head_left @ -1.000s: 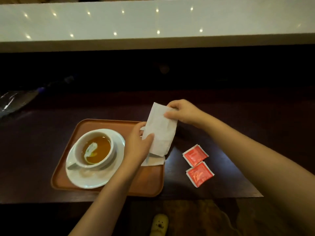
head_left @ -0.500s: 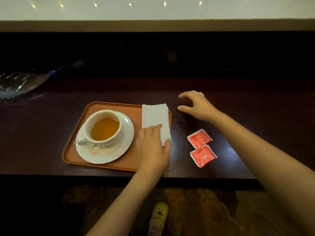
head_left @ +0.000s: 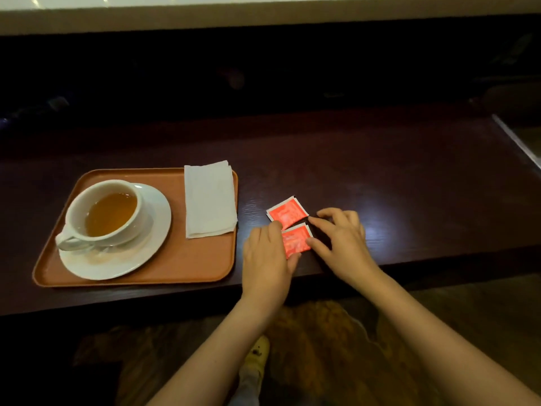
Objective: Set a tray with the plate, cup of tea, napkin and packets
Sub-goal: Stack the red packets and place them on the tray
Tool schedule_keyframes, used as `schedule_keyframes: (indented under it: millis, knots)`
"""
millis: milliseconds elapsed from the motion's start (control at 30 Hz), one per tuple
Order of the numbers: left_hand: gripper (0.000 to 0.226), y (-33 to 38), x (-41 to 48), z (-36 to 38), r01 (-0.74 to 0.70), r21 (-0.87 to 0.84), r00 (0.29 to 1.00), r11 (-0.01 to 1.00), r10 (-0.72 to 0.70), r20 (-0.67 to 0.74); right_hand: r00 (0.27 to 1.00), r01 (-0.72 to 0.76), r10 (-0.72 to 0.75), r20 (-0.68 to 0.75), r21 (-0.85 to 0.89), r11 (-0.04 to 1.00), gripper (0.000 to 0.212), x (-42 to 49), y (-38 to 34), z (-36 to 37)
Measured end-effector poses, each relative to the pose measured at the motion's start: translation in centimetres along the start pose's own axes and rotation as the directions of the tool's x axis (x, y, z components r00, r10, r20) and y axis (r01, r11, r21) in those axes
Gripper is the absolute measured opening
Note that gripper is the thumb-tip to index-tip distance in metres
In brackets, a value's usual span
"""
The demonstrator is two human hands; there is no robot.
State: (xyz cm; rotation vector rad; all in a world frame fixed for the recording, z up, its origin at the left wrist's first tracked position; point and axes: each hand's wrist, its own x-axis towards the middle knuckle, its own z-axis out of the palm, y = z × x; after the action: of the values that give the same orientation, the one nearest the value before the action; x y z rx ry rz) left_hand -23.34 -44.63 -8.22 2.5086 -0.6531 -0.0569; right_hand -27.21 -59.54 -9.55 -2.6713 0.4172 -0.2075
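An orange tray lies on the dark table at the left. On it stands a white plate with a white cup of tea, and a folded white napkin lies along the tray's right side. Two red packets lie on the table right of the tray, a far packet and a near packet. My left hand covers the near packet's left edge, fingers above and thumb below it. My right hand has its fingers apart, with its fingertips touching that packet's right edge.
The dark wooden table runs on to the right, and its front edge is just below my hands. A pale counter ledge crosses the back. A yellow shoe shows on the patterned floor below.
My left hand left the napkin on the tray and moved right to the near packet. My right hand came down from beyond the packets to the same packet.
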Motion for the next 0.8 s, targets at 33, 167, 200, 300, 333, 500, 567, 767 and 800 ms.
schedule_keyframes:
  millis: [33, 167, 200, 300, 333, 500, 567, 767, 800]
  knots:
    - [0.058, 0.0, -0.1, 0.0, -0.011, -0.012, 1.000, 1.000, 0.011, 0.002, 1.000, -0.004, 0.004, -0.013, 0.009, 1.000, 0.043, -0.3, -0.1, 0.1]
    - [0.057, -0.2, -0.4, -0.4, -0.110, -0.034, 0.993, 0.993, 0.108, -0.037, 0.999, 0.022, -0.027, 0.035, 0.139, 0.990, 0.042, -0.9, -0.1, -0.5]
    - [0.055, -0.3, -0.2, -0.6, -0.140, -0.019, 0.989, 0.990, 0.138, -0.060, 0.998, 0.030, -0.041, 0.052, 0.190, 0.981, 0.042, -0.8, 0.0, -0.8]
    - [0.049, -0.6, 1.4, -1.7, -0.182, 0.025, 0.976, 0.983, 0.184, -0.119, 0.998, 0.025, -0.043, 0.050, 0.319, 0.947, 0.043, 0.7, -0.1, -1.9]
    - [0.049, -0.7, 2.1, -2.0, -0.180, 0.023, 0.975, 0.983, 0.181, -0.131, 0.998, 0.024, -0.042, 0.047, 0.341, 0.940, 0.044, 1.5, -0.3, -2.0]
    - [0.046, -1.3, 5.5, -1.8, -0.141, 0.087, 0.989, 0.986, 0.145, -0.040, 0.992, 0.001, -0.043, 0.121, 0.330, 0.944, 0.048, 5.3, -1.1, -1.7]
    - [0.042, -1.8, 5.8, -1.2, -0.134, 0.131, 0.991, 0.982, 0.134, 0.012, 0.986, 0.023, -0.064, 0.156, 0.250, 0.968, 0.051, 5.7, -1.0, -1.1]
    - [0.046, -2.8, 5.9, -0.7, -0.199, 0.155, 0.980, 0.968, 0.199, 0.016, 0.953, 0.205, -0.223, 0.207, 0.105, 0.973, 0.044, 6.1, -0.2, -0.9]
    - [0.051, -2.9, 5.9, -0.6, -0.212, 0.165, 0.977, 0.963, 0.209, 0.036, 0.945, 0.227, -0.240, 0.224, 0.084, 0.970, 0.047, 6.1, 0.1, -1.0]
